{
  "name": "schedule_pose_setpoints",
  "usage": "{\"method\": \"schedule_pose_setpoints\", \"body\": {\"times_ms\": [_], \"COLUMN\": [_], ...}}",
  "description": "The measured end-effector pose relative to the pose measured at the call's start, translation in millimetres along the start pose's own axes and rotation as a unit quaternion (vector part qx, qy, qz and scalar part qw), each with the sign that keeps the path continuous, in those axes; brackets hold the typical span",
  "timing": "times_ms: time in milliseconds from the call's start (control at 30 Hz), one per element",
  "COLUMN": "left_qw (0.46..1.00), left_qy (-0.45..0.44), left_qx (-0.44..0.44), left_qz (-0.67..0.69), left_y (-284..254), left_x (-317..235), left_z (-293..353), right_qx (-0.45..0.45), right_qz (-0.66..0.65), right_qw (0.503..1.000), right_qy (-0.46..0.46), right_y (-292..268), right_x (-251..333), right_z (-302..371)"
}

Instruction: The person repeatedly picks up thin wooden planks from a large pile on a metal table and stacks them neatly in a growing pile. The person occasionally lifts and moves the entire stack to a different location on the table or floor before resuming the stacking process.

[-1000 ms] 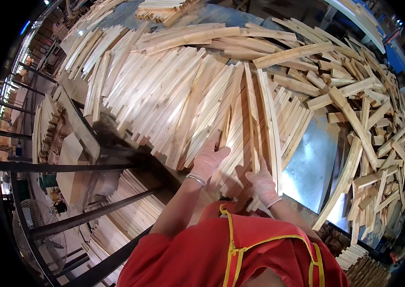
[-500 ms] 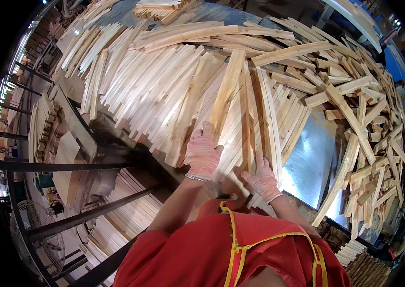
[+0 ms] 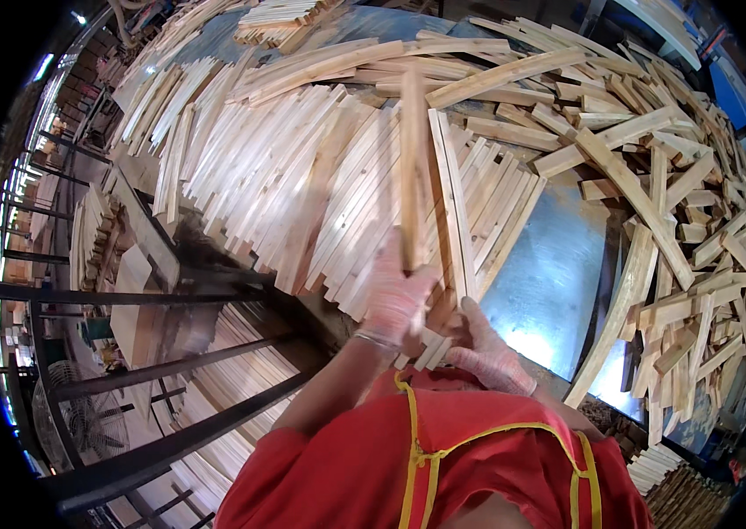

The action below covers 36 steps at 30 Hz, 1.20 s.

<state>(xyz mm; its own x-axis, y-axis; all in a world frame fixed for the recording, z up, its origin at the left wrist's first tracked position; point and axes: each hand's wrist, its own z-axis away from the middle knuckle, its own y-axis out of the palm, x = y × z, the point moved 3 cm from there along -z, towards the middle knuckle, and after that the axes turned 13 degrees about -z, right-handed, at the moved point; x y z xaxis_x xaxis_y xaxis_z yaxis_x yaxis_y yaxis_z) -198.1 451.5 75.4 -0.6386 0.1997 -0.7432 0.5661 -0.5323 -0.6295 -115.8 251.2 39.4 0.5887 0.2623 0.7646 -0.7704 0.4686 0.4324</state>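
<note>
As the head view looks down on a metal worktop (image 3: 549, 273), the left hand (image 3: 395, 300), in a pale reddish glove, grasps the near end of a wooden strip (image 3: 411, 167) between thumb and fingers; the strip is blurred and points from the worktop's near edge toward its far edge, over a row of strips (image 3: 276, 167). Just right of it, at the near edge, the right hand (image 3: 489, 357), gloved too, is beside the near end of a second strip (image 3: 452, 207); whether its fingers hold that one, I cannot tell. The row spreads leftward along the near edge, its strips side by side, and bare metal shows to its right. Toward the right edge lies a jumbled pile of lumber (image 3: 655, 194), pieces crossing one another, while longer boards (image 3: 337, 66) lie behind the row. Near the far edge sits a small stack (image 3: 285, 19). Off the near edge's left part, dark metal bars (image 3: 126, 294) cross in front of more wood (image 3: 241, 383).
</note>
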Motion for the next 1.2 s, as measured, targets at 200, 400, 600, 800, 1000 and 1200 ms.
{"method": "schedule_pose_setpoints", "body": {"times_ms": [200,400,600,800,1000,1200], "left_qw": [0.975,0.982,0.943,0.996,0.890,0.853], "left_qy": [0.215,0.015,-0.117,-0.066,-0.024,-0.035], "left_qx": [0.053,-0.112,-0.004,-0.015,-0.065,-0.115], "left_qz": [0.004,-0.151,-0.313,-0.053,-0.450,-0.508], "left_y": [66,49,51,-62,-135,-103], "left_x": [-57,11,66,139,189,132], "left_z": [27,-4,-46,-84,-107,-90], "right_qx": [-0.106,-0.430,-0.371,-0.167,-0.173,-0.229], "right_qz": [-0.099,0.357,0.236,0.383,0.483,0.531], "right_qw": [0.979,0.686,0.801,0.902,0.858,0.814], "right_qy": [-0.143,-0.466,-0.406,-0.107,0.009,0.059], "right_y": [-61,-339,-304,-136,-32,-18], "right_x": [45,264,247,64,71,57], "right_z": [13,48,-17,-54,-91,-127]}}
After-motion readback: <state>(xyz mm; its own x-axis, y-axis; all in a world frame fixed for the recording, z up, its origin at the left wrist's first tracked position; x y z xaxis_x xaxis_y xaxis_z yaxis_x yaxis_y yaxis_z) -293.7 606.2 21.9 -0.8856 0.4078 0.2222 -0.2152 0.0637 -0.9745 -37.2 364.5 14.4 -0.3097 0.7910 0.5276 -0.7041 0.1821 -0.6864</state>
